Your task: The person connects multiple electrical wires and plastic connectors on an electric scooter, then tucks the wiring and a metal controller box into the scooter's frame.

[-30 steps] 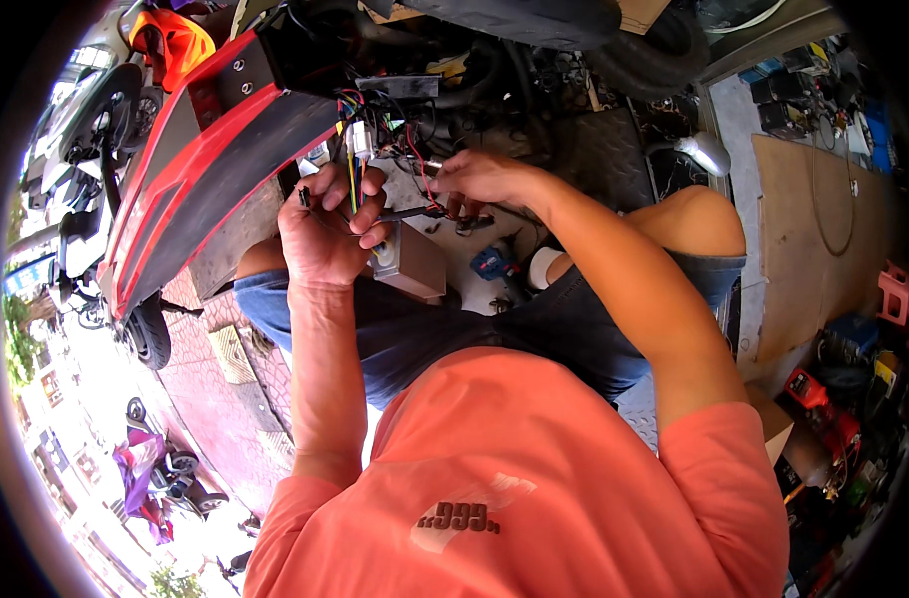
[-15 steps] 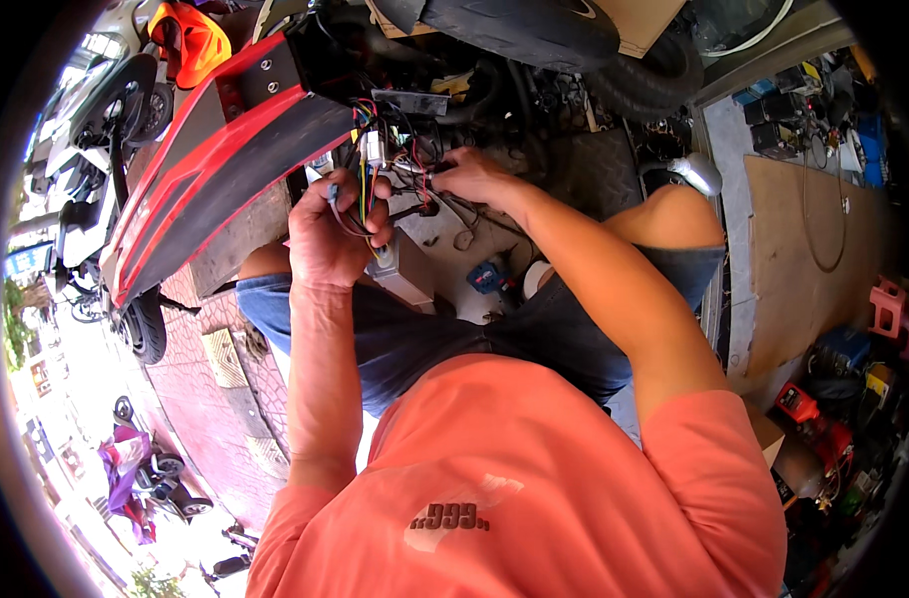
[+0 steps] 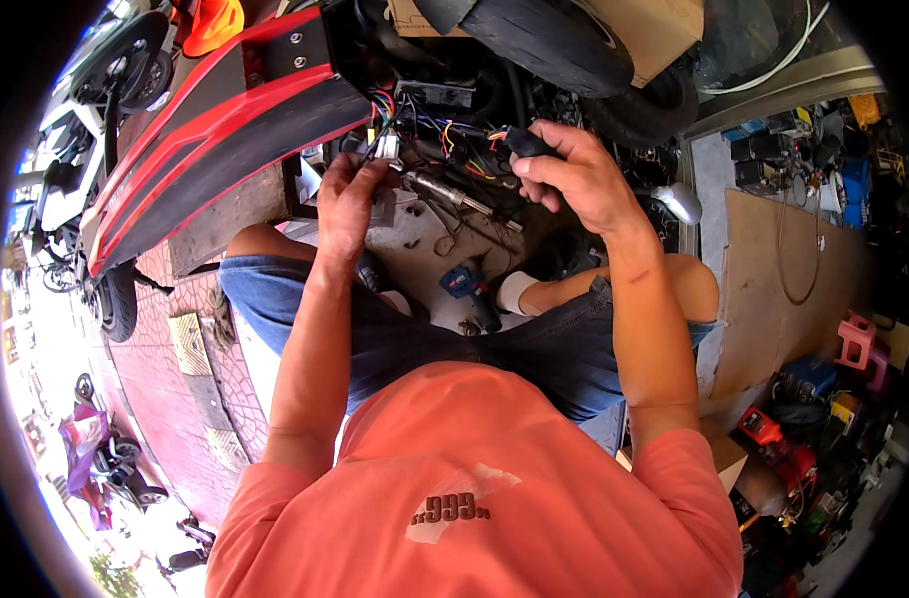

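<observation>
My left hand [image 3: 347, 204] is closed, its thumb and fingers pinched at a white connector [image 3: 386, 148] that has thin coloured wires running into it. Part of the connector is hidden by the fingertips. Farther right, my right hand [image 3: 586, 177] is raised with its fingers wrapped on a black connector [image 3: 530, 146]. Red, orange and yellow wires [image 3: 498, 135] come out of its left end. Between the hands lies a silver metal cylinder [image 3: 446, 189] with a thin tip, among loose wires [image 3: 452, 142].
A red and black motorbike body panel [image 3: 225, 140] stretches along the left. On the floor between my feet lies a blue and black power tool [image 3: 464, 286]. Tyres [image 3: 544, 40] and a cardboard box [image 3: 658, 40] stand at the far side. Tools and a pink stool [image 3: 857, 341] crowd the right.
My right hand has moved right and up from the wires and now holds the black connector. My left hand has shifted its grip from the looped wires. The grey box between my knees is out of sight.
</observation>
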`<state>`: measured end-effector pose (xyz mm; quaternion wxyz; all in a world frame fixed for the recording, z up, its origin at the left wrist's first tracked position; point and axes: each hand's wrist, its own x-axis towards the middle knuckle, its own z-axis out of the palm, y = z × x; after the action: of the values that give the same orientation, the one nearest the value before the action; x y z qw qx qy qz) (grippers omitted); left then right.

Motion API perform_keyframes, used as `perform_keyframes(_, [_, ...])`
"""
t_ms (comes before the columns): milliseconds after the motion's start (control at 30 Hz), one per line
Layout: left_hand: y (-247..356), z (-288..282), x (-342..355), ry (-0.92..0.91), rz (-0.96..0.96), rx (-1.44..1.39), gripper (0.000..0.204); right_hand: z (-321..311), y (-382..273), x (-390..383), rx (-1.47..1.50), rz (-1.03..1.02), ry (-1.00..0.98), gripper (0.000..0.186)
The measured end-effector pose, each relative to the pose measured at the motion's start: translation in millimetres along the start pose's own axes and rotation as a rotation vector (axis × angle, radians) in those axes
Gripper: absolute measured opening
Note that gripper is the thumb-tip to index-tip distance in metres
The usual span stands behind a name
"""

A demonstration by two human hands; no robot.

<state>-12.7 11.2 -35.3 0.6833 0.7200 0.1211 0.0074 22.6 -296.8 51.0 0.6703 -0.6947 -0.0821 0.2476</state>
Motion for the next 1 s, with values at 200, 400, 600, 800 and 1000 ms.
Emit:
perform_keyframes(200, [-11.3, 18.7, 1.6, 0.068, 0.049, 0.027, 0.021, 3.7, -25.9, -10.9, 0.118, 0.010, -0.150, 0.033])
perform_keyframes(400, [-24.7, 29.6, 3.2, 0.105, 0.088, -0.233, 0.036, 12.5, -34.5, -14.5, 0.176, -0.028, -0.229, 0.036])
perform_keyframes(600, [16.5, 45.7, -18.3, 0.228, 0.252, 0.153, 0.025, 12.1, -29.3, -14.0, 0.220, -0.006, -0.261, 0.038])
perform_keyframes(800, [36.6, 71.9, -29.7, -0.230, -0.183, -0.619, 0.017, 14.6, -30.3, -9.4, 0.200, 0.030, -0.285, 0.039])
perform_keyframes(1000, [30.7, 60.0, -20.4, -0.146, -0.287, -0.682, 0.025, -10.0, -12.5, -2.7, 0.284, -0.025, -0.040, 0.040])
